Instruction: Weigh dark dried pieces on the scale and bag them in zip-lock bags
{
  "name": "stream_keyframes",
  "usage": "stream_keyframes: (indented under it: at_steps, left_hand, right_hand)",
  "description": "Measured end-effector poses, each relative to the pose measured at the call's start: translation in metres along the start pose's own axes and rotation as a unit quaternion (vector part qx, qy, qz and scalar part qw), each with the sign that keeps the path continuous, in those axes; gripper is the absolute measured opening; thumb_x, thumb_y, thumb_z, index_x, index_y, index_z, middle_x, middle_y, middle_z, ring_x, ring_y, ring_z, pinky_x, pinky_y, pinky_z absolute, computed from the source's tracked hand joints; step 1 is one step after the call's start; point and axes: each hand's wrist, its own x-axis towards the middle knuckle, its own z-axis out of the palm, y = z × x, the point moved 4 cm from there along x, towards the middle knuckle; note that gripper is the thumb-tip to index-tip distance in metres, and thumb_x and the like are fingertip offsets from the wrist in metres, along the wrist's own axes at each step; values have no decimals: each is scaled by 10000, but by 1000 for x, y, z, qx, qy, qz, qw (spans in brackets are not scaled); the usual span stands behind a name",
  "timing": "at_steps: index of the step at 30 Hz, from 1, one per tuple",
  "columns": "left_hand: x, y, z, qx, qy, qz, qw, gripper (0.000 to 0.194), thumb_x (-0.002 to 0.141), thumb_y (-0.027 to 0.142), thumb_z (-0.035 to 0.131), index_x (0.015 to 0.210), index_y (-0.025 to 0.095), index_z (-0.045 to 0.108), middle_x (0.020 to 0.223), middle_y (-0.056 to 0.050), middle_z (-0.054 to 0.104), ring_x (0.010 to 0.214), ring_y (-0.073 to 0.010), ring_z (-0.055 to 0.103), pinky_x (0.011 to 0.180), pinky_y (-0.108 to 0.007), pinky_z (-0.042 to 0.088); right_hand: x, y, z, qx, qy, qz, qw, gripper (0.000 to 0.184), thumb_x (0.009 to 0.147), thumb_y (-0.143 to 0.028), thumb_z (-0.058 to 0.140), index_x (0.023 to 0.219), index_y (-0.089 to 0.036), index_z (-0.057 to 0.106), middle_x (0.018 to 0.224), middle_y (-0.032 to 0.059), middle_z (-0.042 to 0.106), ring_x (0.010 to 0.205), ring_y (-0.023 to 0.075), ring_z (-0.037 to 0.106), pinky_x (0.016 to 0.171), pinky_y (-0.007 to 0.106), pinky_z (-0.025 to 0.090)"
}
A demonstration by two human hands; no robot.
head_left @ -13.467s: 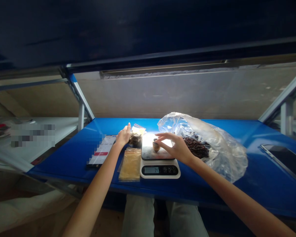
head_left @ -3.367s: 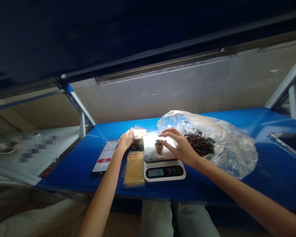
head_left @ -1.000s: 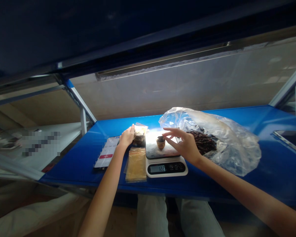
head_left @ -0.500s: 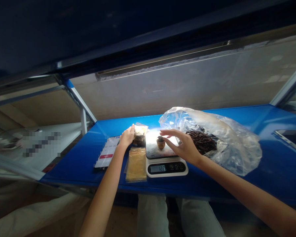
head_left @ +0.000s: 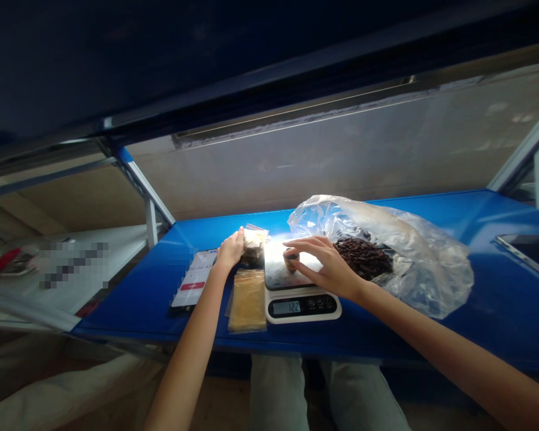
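On the blue table stands a white digital kitchen scale (head_left: 303, 306), its display showing about 12.2. A small brownish cup (head_left: 291, 263) with dark contents is on its steel plate. The fingertips and thumb of my right hand (head_left: 321, 263) close around the cup's rim and side, partly hiding it. To the left, my left hand (head_left: 230, 250) is closed at the edge of a small zip bag (head_left: 254, 242) with dark bits low in it; its fingertips are partly hidden. Right of the scale, many dark brown dried pieces (head_left: 363, 257) lie in a large clear plastic bag (head_left: 424, 269).
A stack of yellowish zip bags (head_left: 248, 302) lies left of the scale. Beyond my left forearm is a phone (head_left: 195, 278) with a running timer. Another phone (head_left: 530, 254) lies far right. A dark shelf (head_left: 269, 66) hangs low above the table.
Over the last second my right hand has moved slightly left, its fingers closing around the cup. Earlier the display read 7.4, then 28.9; now it shows 12.2. My left hand stays by the zip bag.
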Motion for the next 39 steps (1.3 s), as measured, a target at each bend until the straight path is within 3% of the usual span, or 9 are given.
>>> stream_keyframes:
  at_steps: [7,17,23,27,30,35,39]
  left_hand:
    - [0,-1,1,-4,0,0,1000,630,921,552,103,1049,235,632,1179,-114,668,1137,-328,585,932,-443,435]
    - [-2,3,-4,17,2,-4,1000,646,929,538,96,1111,234,636,1198,-125,665,1136,-331,590,905,-438,442]
    - [3,-2,-1,9,14,0,1000,591,928,528,152,1054,242,653,1163,-114,682,1088,-322,607,862,-407,448]
    - [3,-2,-3,-6,22,14,1000,521,911,558,231,944,247,647,1067,-84,702,1023,-283,624,801,-344,449]
    - [1,0,-8,-9,61,17,998,442,898,537,314,945,242,641,1056,-77,689,995,-261,622,752,-311,439]
    - [-2,3,-14,-12,114,13,993,384,906,482,345,934,243,645,1085,-72,669,990,-248,616,727,-297,429]
    - [-3,4,-13,-15,112,7,994,391,917,466,327,904,243,647,1074,-72,670,1006,-258,612,735,-307,431]
  right_hand:
    - [3,1,1,11,-15,20,1000,346,904,-222,541,1249,-233,529,1037,18,730,1041,200,621,956,413,381]
    - [0,-3,-2,-8,-1,-38,999,284,942,-186,445,1191,-224,576,1106,46,719,1024,166,649,935,358,390]
    - [0,-3,-4,-16,-1,-34,999,304,940,-171,424,1177,-258,594,1054,19,737,928,142,685,969,369,393]
    - [3,0,-9,81,46,50,994,250,897,-238,531,1131,-251,618,1054,30,738,966,170,687,934,370,467]
    - [4,9,-18,141,101,117,978,227,856,-289,591,1063,-224,658,1026,43,744,985,193,688,886,353,525]
    - [1,33,-42,60,198,178,962,213,850,-281,569,994,-203,705,976,51,756,919,211,708,845,365,554]
    - [-4,54,-49,-68,149,222,961,236,786,-231,601,994,-217,711,927,42,764,906,255,710,848,414,545]
